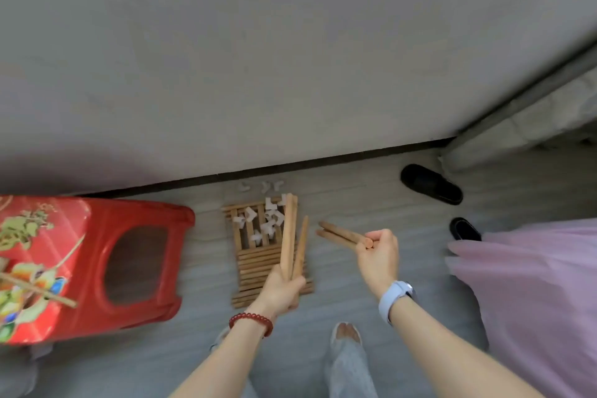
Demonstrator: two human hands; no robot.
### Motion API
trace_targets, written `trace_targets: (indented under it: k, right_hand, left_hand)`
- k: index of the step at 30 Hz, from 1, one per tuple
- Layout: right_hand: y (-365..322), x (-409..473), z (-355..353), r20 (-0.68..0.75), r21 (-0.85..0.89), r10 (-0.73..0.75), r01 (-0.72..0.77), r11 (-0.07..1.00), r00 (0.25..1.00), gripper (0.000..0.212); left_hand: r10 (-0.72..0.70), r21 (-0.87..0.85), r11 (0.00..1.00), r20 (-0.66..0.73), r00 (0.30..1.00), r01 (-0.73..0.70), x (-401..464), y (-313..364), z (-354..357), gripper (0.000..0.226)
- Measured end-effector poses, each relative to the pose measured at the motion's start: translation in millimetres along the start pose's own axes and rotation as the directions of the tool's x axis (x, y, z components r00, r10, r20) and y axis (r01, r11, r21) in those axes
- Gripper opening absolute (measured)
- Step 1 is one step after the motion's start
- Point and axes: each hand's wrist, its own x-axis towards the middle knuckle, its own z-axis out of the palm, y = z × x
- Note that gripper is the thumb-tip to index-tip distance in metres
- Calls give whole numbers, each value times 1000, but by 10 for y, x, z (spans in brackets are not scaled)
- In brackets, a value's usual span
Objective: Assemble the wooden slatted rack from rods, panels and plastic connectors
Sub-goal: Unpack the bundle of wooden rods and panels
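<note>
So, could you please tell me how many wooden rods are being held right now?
4: two rods stand gripped in the left hand, and two rods point leftward from the right hand. Further rods may be hidden behind the fingers.

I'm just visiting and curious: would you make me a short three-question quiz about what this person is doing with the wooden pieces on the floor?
1. True or false: the left hand is empty.
2. The white plastic connectors lie mostly: A) on the red plastic stool, B) on the slatted wooden panels, C) inside the black slipper.
3. Fill in: the right hand grips wooden ____.

Key
1. False: it holds upright wooden rods.
2. B; a few lie on the floor just beyond.
3. rods
</note>
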Motion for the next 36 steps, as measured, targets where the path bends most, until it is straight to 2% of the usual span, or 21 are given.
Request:
trace_targets:
  k: [2,6,10,12,15,18,20,22,24,27,30,33,36]
  right_hand:
    - [349,499,211,13,29,-12,12,1000,1000,17]
    - [1108,1347,734,49,59,-131,128,990,990,31]
    - [1956,1996,1251,76,94,-251,243,965,965,28]
    - [2494,2198,1517,73,94,-237,230,969,969,28]
    - [3269,2280,1824,109,47,-132,128,991,985,29]
    - [3910,2305,2052,249,-20,-34,40,999,968,33]
    - [4214,2388,2192,361,-64,-30,57,996,932,44]
    - [4421,2474,2321,456,-101,-55,114,988,888,52]
    - [4536,2534,2397,514,-225,-65,208,952,856,56]
    - [4628,2555,2400,617,-413,17,306,858,787,68]
    - [4579,2564,2344,657,-436,41,336,835,752,70]
    - [4462,2602,2307,681,-478,47,395,785,731,67]
    - [4353,2590,2249,701,-503,50,443,742,712,56]
  left_hand:
    - [9,-12,1000,-48,999,-10,571,-134,325,21]
    - [81,-14,996,-116,990,-83,1739,-517,843,28]
    - [172,-61,981,-169,970,-185,2835,-891,1279,35]
    - [182,-49,980,-185,966,-194,3345,-1152,1496,36]
    - [159,-32,985,-214,964,-170,3895,-1578,1725,40]
    - [93,-17,995,-208,974,-99,4300,-1948,1904,40]
    - [50,-10,999,-203,978,-54,4564,-2137,1998,37]
    - [19,0,1000,-203,979,-20,4772,-2281,2063,37]
    - [14,48,999,-225,974,-3,4847,-2350,2091,43]
    - [39,161,987,-211,977,-4,4794,-2414,2130,69]
    - [40,251,968,-156,987,1,4682,-2435,2147,83]
    - [60,328,945,-121,991,-17,4582,-2424,2093,76]
    - [93,392,919,-119,988,-40,4404,-2392,1990,53]
